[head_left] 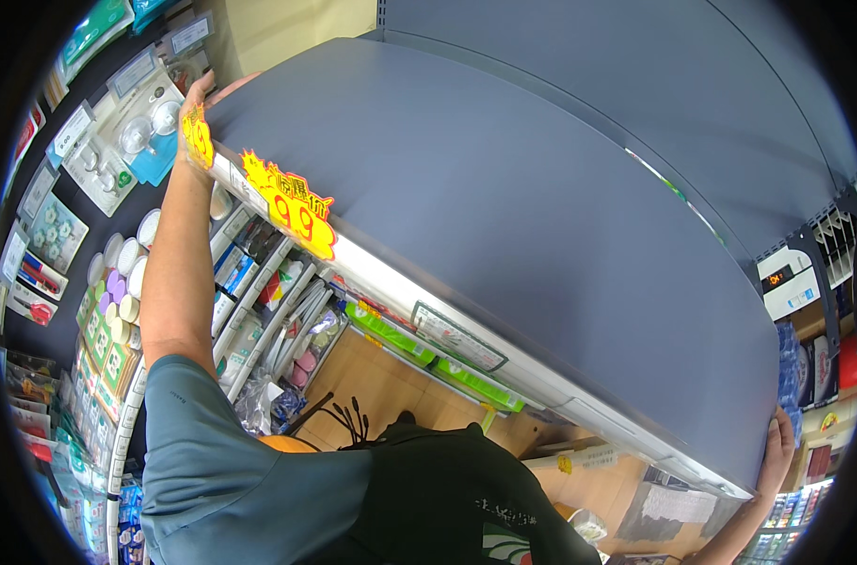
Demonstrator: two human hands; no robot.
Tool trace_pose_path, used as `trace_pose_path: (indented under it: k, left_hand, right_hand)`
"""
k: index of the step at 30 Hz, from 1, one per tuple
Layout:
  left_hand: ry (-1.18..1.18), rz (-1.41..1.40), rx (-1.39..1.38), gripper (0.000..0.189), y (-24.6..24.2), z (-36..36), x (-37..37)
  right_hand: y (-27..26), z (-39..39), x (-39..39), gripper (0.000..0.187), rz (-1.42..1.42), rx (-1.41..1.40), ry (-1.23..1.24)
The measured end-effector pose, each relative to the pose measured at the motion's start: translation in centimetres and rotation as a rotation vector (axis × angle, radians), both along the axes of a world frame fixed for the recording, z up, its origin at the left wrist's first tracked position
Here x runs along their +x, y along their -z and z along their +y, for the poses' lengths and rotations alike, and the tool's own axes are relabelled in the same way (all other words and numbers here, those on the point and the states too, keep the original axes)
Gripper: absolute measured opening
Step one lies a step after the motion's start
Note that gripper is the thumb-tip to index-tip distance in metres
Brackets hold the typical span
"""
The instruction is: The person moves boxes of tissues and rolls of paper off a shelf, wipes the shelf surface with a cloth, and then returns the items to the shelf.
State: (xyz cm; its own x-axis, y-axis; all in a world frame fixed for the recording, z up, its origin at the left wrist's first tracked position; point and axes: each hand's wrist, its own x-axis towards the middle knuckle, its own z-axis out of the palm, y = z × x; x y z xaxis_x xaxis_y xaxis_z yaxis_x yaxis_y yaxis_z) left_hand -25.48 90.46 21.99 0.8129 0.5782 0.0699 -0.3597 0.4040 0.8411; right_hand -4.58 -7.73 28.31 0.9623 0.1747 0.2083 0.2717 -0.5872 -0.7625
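A wide grey metal shelf board [499,212] spans the view in front of me, with a white price rail [414,289] along its near edge. My left hand [201,113] grips its left end, fingers over the top near the corner. At the far right end my right hand [777,452] holds the side edge, its fingertips on the board's end. Two yellow-and-red price signs stand on the rail, a larger one [290,205] and a smaller one [198,138] beside my left hand. A clear label holder [459,335] hangs at the rail's middle.
A grey back panel [654,78] rises behind the board. Hanging packaged hooks [142,131] and stocked shelves [259,311] line the left side. At right are a white device with a lit display [785,282] and a black bracket [816,282]. Green packages [393,339] lie low under the board.
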Motion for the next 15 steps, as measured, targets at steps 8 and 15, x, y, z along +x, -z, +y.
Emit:
trace_pose_path:
  k: [8, 15]
  left_hand:
    - [0.005, 0.023, 0.012, 0.078, 0.1, 0.0, -0.1]
    - [0.046, 0.01, 0.042, 0.078, 0.4, 0.9, -0.3]
  right_hand:
    - [-0.3, 0.0, -1.1, 0.038, 0.009, -0.016, 0.033]
    - [-0.6, 0.4, -2.1, 0.039, -0.014, -0.024, 0.051]
